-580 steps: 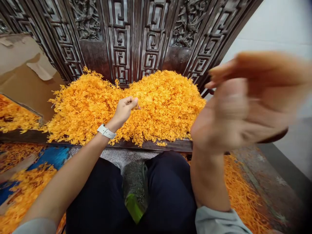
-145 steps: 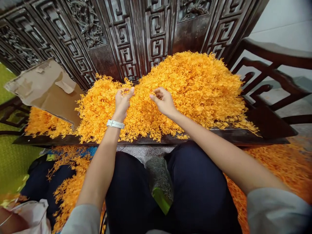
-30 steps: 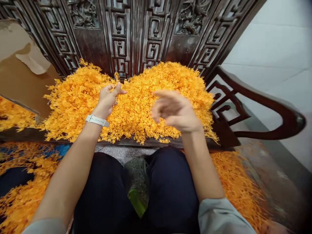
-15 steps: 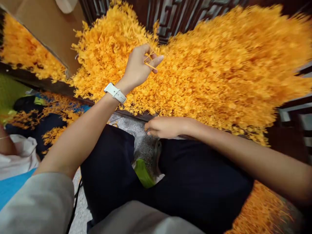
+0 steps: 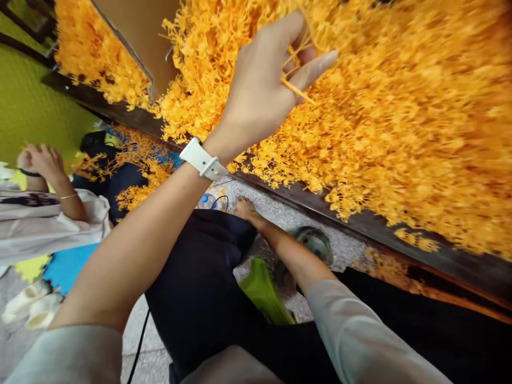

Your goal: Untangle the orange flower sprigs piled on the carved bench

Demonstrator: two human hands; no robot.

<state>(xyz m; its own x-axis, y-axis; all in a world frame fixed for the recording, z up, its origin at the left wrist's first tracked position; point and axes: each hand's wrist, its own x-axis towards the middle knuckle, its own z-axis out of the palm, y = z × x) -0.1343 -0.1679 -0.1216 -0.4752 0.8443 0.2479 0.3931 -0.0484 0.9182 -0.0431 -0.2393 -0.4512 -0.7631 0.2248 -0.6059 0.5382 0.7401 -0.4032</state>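
Observation:
A big heap of orange plastic sprigs (image 5: 400, 117) covers a dark wooden bench (image 5: 440, 256). My left hand (image 5: 264, 85), with a white watch (image 5: 202, 160) on the wrist, is raised in front of the heap. Its thumb and fingers pinch a few thin orange stems (image 5: 294, 88). My right hand (image 5: 246, 208) reaches down to the speckled floor (image 5: 280, 210) beside my left knee. Its fingers are hidden behind my dark trouser leg (image 5: 208, 288), so what it touches does not show.
A cardboard sheet (image 5: 136, 37) leans against the heap at upper left. More orange sprigs (image 5: 136, 176) lie on the floor under the bench. Another person's hand (image 5: 40, 160) and white sleeve (image 5: 48, 224) are at the left. A thin black cable (image 5: 218, 201) lies on the floor.
My head has tipped down and to the left, so the view is tilted. My right hand has dropped further, from the bench edge to the floor. My left hand still pinches the stems.

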